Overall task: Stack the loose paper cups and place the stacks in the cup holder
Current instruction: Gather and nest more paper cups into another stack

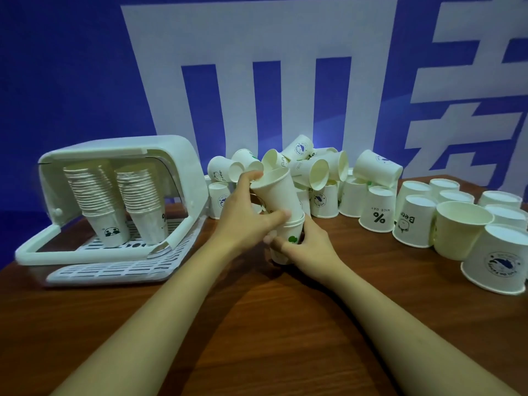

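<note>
Centrally, paper cup (275,192) gripped in left hand (243,215), tilted onto short cup stack (293,232), right hand (303,247) curled round stack's base.

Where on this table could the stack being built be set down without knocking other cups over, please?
Bare wood lies near the front edge of the table, between the cup holder and the upside-down cups at right, under the forearms. Behind the left hand and right hand, the cup pile is crowded.

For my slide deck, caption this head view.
Both hands nest paper cups beside a half-filled cup holder.
</note>
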`<state>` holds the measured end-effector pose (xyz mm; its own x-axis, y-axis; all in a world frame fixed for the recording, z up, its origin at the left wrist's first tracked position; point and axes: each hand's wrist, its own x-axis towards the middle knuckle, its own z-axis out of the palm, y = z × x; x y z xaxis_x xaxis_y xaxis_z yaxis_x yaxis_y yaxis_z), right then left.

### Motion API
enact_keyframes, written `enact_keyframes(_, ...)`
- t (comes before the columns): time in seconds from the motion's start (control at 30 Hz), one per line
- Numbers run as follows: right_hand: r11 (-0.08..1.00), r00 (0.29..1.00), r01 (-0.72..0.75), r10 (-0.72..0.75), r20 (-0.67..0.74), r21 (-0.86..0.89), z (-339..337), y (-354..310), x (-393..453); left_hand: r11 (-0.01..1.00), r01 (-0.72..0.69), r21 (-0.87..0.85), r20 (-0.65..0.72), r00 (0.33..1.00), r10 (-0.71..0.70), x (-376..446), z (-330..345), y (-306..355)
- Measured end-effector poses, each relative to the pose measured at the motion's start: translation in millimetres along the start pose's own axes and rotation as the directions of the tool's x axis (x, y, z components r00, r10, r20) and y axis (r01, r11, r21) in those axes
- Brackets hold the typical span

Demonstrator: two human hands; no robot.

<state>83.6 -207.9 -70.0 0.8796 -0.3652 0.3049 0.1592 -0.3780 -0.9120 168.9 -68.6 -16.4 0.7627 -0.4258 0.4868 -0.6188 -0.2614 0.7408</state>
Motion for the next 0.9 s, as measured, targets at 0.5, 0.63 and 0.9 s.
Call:
enact_keyframes(0.5, 1.0, 1.0, 0.018, -0.017, 0.008, -0.015, 1.5, 1.4, 0.3, 0.998, 0.034, -0.049, 0.109, 0.994, -0.029, -13.3, 17.0, -7.1)
enact_keyframes(0.63, 0.999, 0.999, 0.022, -0.022, 0.023, -0.035, 0.8, 2.4, 1.5, 0.999, -0.044, 0.011, 0.062, 0.997, 0.043, -23.9, 27.6, -9.8)
enact_keyframes(0.9, 0.999, 0.991, 0.02, -0.025, -0.131, -0.035, 3.1, 2.3, 3.2, 0.777, 0.197, -0.598, -0.037, 0.962, -0.272, -18.6, 31.8, -24.9)
